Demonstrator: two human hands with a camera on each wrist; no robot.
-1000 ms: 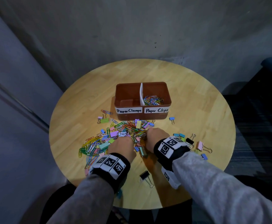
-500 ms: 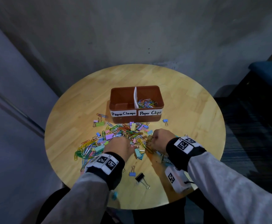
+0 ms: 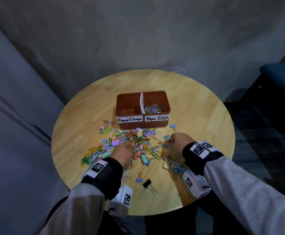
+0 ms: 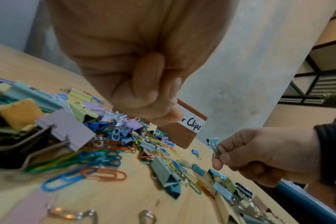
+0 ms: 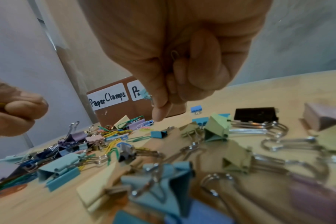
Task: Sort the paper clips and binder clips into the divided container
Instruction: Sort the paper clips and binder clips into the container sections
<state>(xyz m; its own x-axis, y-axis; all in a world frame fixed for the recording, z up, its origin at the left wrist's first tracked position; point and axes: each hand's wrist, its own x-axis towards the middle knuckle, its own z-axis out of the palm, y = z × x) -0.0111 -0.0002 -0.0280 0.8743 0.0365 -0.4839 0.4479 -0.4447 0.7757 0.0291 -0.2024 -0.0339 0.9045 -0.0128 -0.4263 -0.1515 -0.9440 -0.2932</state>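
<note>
Round wooden table [image 3: 197,106], brown divided container [image 3: 123,100], scattered clips [image 3: 131,141]

From above, my left hand [image 3: 125,152] is a closed fist hiding whatever the fingers hold; only a yellow sliver shows at nine o'clock of the right wrist view, too little to name. My right hand [image 3: 178,142] covers most of the small blue binder clip [image 4: 213,143] it pinches. The divided container [image 4: 184,130] is half hidden behind my left fist, its label cut to "Clips", and the nearest clips at six o'clock in both wrist views are blurred.
</note>
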